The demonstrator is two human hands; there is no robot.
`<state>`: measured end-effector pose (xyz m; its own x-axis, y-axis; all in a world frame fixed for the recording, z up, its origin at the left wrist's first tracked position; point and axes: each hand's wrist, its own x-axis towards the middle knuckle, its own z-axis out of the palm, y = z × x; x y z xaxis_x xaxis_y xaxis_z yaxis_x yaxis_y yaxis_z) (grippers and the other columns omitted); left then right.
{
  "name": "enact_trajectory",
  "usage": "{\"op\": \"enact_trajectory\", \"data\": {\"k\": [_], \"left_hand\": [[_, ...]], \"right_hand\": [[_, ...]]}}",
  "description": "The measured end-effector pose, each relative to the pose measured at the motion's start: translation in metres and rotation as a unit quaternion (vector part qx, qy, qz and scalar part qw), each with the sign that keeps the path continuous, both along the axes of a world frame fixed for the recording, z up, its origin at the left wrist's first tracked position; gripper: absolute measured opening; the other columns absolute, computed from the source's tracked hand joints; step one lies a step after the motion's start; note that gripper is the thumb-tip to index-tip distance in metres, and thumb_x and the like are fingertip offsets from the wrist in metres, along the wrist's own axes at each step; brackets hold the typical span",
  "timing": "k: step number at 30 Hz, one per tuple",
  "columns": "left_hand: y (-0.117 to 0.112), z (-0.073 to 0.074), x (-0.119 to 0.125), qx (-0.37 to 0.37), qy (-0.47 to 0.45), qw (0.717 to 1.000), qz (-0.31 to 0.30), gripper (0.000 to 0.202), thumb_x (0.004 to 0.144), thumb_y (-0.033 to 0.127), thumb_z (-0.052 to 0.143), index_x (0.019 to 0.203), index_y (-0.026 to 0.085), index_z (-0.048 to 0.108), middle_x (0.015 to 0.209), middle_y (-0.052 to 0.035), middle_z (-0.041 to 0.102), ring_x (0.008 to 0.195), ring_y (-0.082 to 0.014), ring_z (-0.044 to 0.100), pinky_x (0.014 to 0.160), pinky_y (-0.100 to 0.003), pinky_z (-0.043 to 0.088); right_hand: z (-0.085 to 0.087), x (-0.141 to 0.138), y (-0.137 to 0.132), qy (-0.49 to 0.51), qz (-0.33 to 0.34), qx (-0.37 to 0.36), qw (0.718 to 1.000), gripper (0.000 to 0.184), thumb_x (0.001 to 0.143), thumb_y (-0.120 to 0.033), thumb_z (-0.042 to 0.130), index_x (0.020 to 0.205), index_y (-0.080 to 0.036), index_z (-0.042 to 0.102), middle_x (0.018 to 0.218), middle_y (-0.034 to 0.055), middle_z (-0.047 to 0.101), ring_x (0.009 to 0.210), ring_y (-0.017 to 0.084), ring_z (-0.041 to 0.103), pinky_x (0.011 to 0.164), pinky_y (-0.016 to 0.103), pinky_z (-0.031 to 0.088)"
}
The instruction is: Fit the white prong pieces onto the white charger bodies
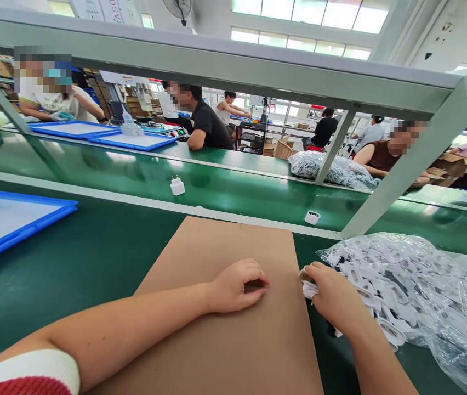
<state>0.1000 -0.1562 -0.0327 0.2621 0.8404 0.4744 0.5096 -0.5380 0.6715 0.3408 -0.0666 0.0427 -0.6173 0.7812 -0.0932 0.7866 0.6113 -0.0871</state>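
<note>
My left hand (239,286) rests over the sheet of brown cardboard (233,343). Its fingers curl round towards the thumb, tips close together, with nothing visible in them. Just past the cardboard's right edge, my right hand (332,293) is closed on a small white plastic part (309,289), mostly covered by the fingers. That hand is beside a clear plastic bag (434,296) full of white plastic casings, several of which show an oval opening. One casing (390,333) lies at the bag's lower left edge.
A white charger (177,186) and a white casing (312,217) are on the green conveyor belt (237,192) ahead. A blue-rimmed tray (23,233) lies at left. A slanted metal post (406,159) rises at right. Several people sit across the line.
</note>
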Motion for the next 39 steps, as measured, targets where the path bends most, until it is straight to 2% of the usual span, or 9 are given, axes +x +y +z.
{"op": "enact_trajectory", "data": {"k": [5,9,13,17,22,26,29,32,39], "left_hand": [[0.001,0.000,-0.001,-0.018,-0.002,1.000,0.003,0.013,0.089,0.018,0.064,0.098,0.019,0.071,0.093,-0.0057,0.074,0.090,-0.0210,0.065,0.084,-0.034,0.053],[0.001,0.000,-0.001,-0.017,0.000,1.000,0.001,0.013,0.089,0.019,0.064,0.099,0.019,0.072,0.094,-0.0059,0.074,0.091,-0.0209,0.065,0.085,-0.034,0.053],[0.001,-0.001,-0.002,-0.030,0.002,0.999,0.010,0.015,0.091,0.026,0.069,0.105,0.019,0.071,0.095,-0.0050,0.074,0.090,-0.0202,0.064,0.083,-0.033,0.051],[0.001,-0.002,-0.003,-0.037,-0.022,0.999,0.023,0.022,0.092,0.037,0.073,0.105,0.019,0.070,0.094,-0.0042,0.073,0.087,-0.0189,0.063,0.080,-0.031,0.050],[-0.001,-0.001,-0.003,-0.055,-0.063,0.994,0.068,0.022,0.100,0.037,0.059,0.102,0.019,0.072,0.092,-0.0057,0.070,0.086,-0.0183,0.062,0.077,-0.030,0.049],[-0.002,0.002,-0.004,-0.071,-0.084,0.991,0.073,0.023,0.100,0.035,0.057,0.100,0.018,0.073,0.092,-0.0071,0.070,0.087,-0.0190,0.063,0.076,-0.030,0.050],[-0.004,0.003,-0.006,-0.055,-0.088,0.994,0.046,0.021,0.098,0.030,0.056,0.105,0.018,0.072,0.096,-0.0083,0.072,0.090,-0.0203,0.065,0.080,-0.031,0.053],[-0.006,0.003,-0.006,-0.042,-0.105,0.993,0.026,0.021,0.094,0.027,0.061,0.110,0.018,0.071,0.101,-0.0088,0.072,0.094,-0.0208,0.067,0.085,-0.033,0.054],[-0.005,0.001,-0.003,-0.024,-0.097,0.994,0.051,0.020,0.099,0.031,0.061,0.107,0.018,0.074,0.097,-0.0083,0.072,0.090,-0.0194,0.066,0.082,-0.032,0.053]], "right_hand": [[-0.004,0.008,0.010,0.108,-0.015,0.018,0.994,0.045,0.067,0.011,0.045,0.091,-0.021,0.067,0.096,0.0028,0.067,0.090,0.020,0.064,0.072,0.028,0.038],[-0.008,0.001,0.010,0.220,-0.015,0.055,0.974,0.031,0.072,0.003,0.049,0.086,-0.022,0.064,0.089,0.0023,0.063,0.080,0.019,0.059,0.068,0.029,0.038],[-0.016,-0.016,0.001,0.339,0.039,-0.016,0.940,0.020,0.077,-0.008,0.050,0.083,-0.022,0.063,0.086,0.0018,0.058,0.074,0.017,0.057,0.067,0.029,0.041],[-0.026,-0.029,-0.010,0.396,0.068,-0.090,0.911,0.018,0.076,-0.013,0.049,0.075,-0.022,0.065,0.082,0.0020,0.053,0.077,0.017,0.056,0.067,0.029,0.042],[-0.042,-0.038,-0.011,0.434,0.035,-0.180,0.882,0.015,0.077,-0.020,0.055,0.077,-0.022,0.069,0.082,0.0009,0.051,0.075,0.017,0.055,0.067,0.029,0.045],[-0.050,-0.040,-0.010,0.442,0.014,-0.245,0.863,0.021,0.076,-0.023,0.060,0.092,-0.022,0.073,0.093,0.0020,0.058,0.080,0.015,0.061,0.072,0.029,0.050],[-0.048,-0.041,-0.011,0.452,-0.002,-0.273,0.849,0.028,0.075,-0.028,0.065,0.101,-0.022,0.073,0.101,0.0031,0.061,0.082,0.015,0.065,0.075,0.029,0.054],[-0.043,-0.043,-0.013,0.463,-0.023,-0.287,0.838,0.025,0.074,-0.034,0.069,0.096,-0.021,0.071,0.102,0.0040,0.063,0.080,0.016,0.067,0.073,0.030,0.055],[-0.038,-0.045,-0.016,0.472,-0.038,-0.332,0.816,0.030,0.070,-0.035,0.075,0.095,-0.021,0.067,0.100,0.0057,0.069,0.080,0.018,0.069,0.069,0.030,0.055]]}}
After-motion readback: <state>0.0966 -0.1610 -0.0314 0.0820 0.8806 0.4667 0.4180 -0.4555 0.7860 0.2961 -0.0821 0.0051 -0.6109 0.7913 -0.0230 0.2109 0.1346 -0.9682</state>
